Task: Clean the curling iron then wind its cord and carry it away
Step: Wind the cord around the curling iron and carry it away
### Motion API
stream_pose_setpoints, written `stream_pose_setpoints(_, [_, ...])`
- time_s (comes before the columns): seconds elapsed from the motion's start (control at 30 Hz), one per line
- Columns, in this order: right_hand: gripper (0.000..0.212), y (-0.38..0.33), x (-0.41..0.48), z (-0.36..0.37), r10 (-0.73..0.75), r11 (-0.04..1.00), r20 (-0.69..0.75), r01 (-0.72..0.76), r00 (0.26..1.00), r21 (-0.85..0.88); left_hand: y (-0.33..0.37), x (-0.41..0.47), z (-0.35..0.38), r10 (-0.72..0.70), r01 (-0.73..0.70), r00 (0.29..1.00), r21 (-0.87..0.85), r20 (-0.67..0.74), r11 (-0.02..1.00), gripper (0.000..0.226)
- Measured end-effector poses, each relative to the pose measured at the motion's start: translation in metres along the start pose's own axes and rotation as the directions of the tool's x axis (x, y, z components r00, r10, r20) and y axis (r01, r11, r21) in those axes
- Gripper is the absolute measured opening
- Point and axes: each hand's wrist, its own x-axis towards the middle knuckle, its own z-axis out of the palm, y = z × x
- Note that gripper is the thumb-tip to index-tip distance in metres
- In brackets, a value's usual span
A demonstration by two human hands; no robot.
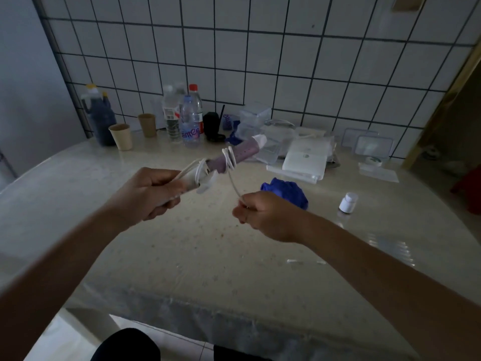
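Looking down, we see a white tiled wall (260,61) behind a pale, glossy table (208,256) that fills most of the view. Above the table, two bare forearms reach forward. The left hand (149,194) has its fingers curled tight round the white handle of the curling iron (244,153), holding it in the air with the purple barrel tilted up and away to the right. The right hand (268,217), lower and well apart from the barrel, is closed into a fist that pinches a white strand. At the back of the table a dark jug (100,118) stands by the wall, with clear water bottles (191,123) and clear plastic boxes (253,118) further right. A crumpled blue cloth (286,191) lies on the table just behind the right hand. Two paper cups (121,136) stand upright near the jug, and a small white bottle (348,203) stands to the right of the cloth. The thin white cord (229,158) loops round the barrel and near the handle, then runs down into the right fist.
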Motion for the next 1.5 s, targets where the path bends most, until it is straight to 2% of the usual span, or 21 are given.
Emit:
stream_pose_setpoints(0.07, [0.033, -0.012, -0.006, -0.005, -0.080, 0.997, -0.018, 0.080, 0.997, -0.020, 0.002, 0.004, 0.002, -0.005, 0.013, 0.999, 0.236, -0.035, 0.972, 0.021])
stream_pose_setpoints(0.13, [0.036, -0.021, -0.008, -0.015, -0.176, 0.984, -0.037, 0.174, 0.984, -0.031, 0.005, 0.008, 0.002, -0.056, 0.020, 0.996, 0.471, 0.063, 0.882, 0.012])
stream_pose_setpoints(0.17, [0.035, -0.023, -0.007, -0.021, -0.216, 0.976, -0.061, 0.214, 0.974, -0.045, 0.008, 0.008, 0.002, -0.112, 0.021, 0.983, 0.518, 0.145, 0.855, 0.011])
stream_pose_setpoints(0.27, [0.018, -0.016, 0.003, -0.039, -0.245, 0.969, -0.151, 0.239, 0.958, -0.056, 0.017, 0.005, 0.000, -0.275, 0.075, 0.872, 0.445, 0.405, 0.893, 0.030])
stream_pose_setpoints(0.33, [0.013, 0.000, 0.010, -0.046, -0.182, 0.979, -0.190, 0.196, 0.965, 0.056, 0.018, 0.002, -0.003, -0.235, 0.095, 0.821, 0.280, 0.520, 0.955, 0.031])
stream_pose_setpoints(0.4, [0.020, 0.020, 0.013, -0.043, -0.076, 0.976, -0.189, 0.111, 0.979, 0.186, 0.016, -0.002, -0.006, -0.077, 0.071, 0.829, 0.032, 0.554, 0.997, 0.032])
stream_pose_setpoints(0.47, [0.011, 0.033, 0.009, -0.028, 0.038, 0.968, -0.131, -0.004, 0.991, 0.250, 0.014, -0.004, -0.005, 0.026, 0.044, 0.884, -0.139, 0.466, 0.989, 0.032])
stream_pose_setpoints(0.5, [0.016, 0.035, 0.005, -0.018, 0.072, 0.966, -0.097, -0.045, 0.993, 0.253, 0.013, -0.004, -0.003, 0.027, 0.039, 0.922, -0.162, 0.386, 0.986, 0.029])
stream_pose_setpoints(0.6, [0.027, 0.023, -0.007, -0.001, 0.047, 0.996, -0.083, -0.039, 0.995, 0.085, 0.011, -0.001, 0.007, -0.041, 0.053, 0.990, -0.084, 0.137, 0.995, 0.021])
stream_pose_setpoints(0.7, [0.027, -0.002, -0.016, 0.002, -0.046, 0.992, -0.025, 0.042, 0.999, -0.117, 0.010, 0.003, 0.020, -0.042, 0.025, 0.997, 0.254, 0.063, 0.967, 0.023])
stream_pose_setpoints(0.77, [0.025, -0.016, -0.019, -0.005, -0.078, 0.980, -0.004, 0.076, 0.997, -0.184, 0.008, 0.006, 0.026, -0.069, 0.000, 0.988, 0.444, 0.139, 0.896, 0.014])
stream_pose_setpoints(0.83, [0.013, -0.024, -0.020, -0.018, -0.098, 0.978, 0.018, 0.100, 0.995, -0.181, 0.010, 0.007, 0.026, -0.176, 0.006, 0.938, 0.494, 0.298, 0.870, 0.014])
stream_pose_setpoints(0.93, [0.009, -0.017, -0.013, -0.034, -0.114, 0.992, 0.106, 0.119, 0.988, -0.044, 0.012, 0.006, 0.015, -0.306, 0.120, 0.786, 0.353, 0.537, 0.928, 0.026])
stream_pose_setpoints(1.0, [0.013, -0.003, -0.006, -0.034, -0.109, 0.984, 0.127, 0.090, 0.986, 0.151, 0.011, 0.004, 0.008, -0.229, 0.129, 0.734, 0.200, 0.640, 0.971, 0.038])
stream_pose_setpoints(1.03, [0.010, 0.006, -0.004, -0.032, -0.121, 0.968, 0.109, 0.093, 0.987, 0.234, 0.009, 0.004, 0.007, -0.151, 0.114, 0.734, 0.099, 0.662, 0.989, 0.039])
stream_pose_setpoints(1.13, [0.015, 0.027, -0.003, -0.020, -0.131, 0.868, -0.039, 0.133, 0.991, 0.478, -0.003, 0.001, 0.015, 0.041, 0.068, 0.829, -0.174, 0.557, 0.982, 0.035])
stream_pose_setpoints(1.27, [0.033, 0.036, 0.000, 0.010, 0.072, 0.614, -0.159, 0.082, 0.985, 0.785, -0.020, -0.001, 0.047, 0.017, 0.080, 0.964, -0.350, 0.265, 0.933, 0.033])
stream_pose_setpoints(1.33, [0.033, 0.030, 0.005, 0.029, 0.175, 0.497, -0.225, 0.111, 0.959, 0.860, -0.027, 0.001, 0.071, -0.041, 0.073, 0.994, -0.340, 0.100, 0.937, 0.031])
stream_pose_setpoints(1.4, [0.021, 0.023, 0.006, 0.043, 0.258, 0.358, -0.239, 0.137, 0.936, 0.924, -0.033, 0.004, 0.094, -0.073, 0.052, 0.996, -0.332, -0.051, 0.942, 0.023])
stream_pose_setpoints(1.43, [0.028, 0.022, 0.007, 0.049, 0.273, 0.319, -0.241, 0.149, 0.931, 0.936, -0.035, 0.005, 0.105, -0.068, 0.029, 0.991, -0.306, -0.118, 0.951, 0.024])
stream_pose_setpoints(1.5, [0.037, 0.019, 0.010, 0.061, 0.304, 0.350, -0.257, 0.143, 0.917, 0.926, -0.037, 0.006, 0.126, 0.008, -0.041, 0.973, -0.138, -0.229, 0.990, 0.031])
